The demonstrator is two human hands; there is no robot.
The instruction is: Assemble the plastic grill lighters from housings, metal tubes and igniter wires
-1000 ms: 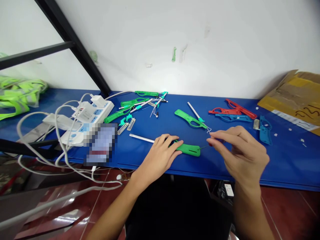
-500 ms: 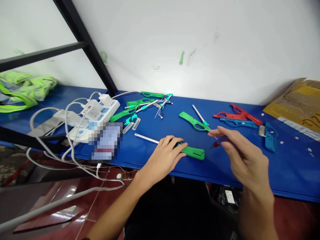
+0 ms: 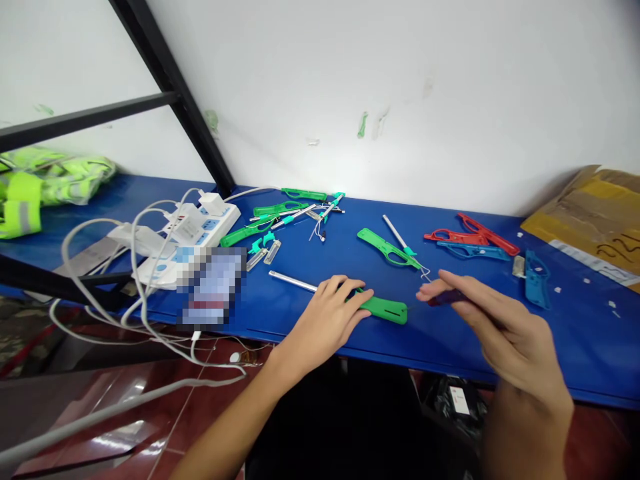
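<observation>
Handle, slotted grn plast.

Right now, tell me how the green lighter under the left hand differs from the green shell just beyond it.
The green lighter lies under the left hand; no hand touches the green shell. The lighter's broad end points right in the picture, the shell's left. The lighter lines up with a metal tube; beside the shell, a second metal tube lies askew. Both are green, on the blue table.
</observation>
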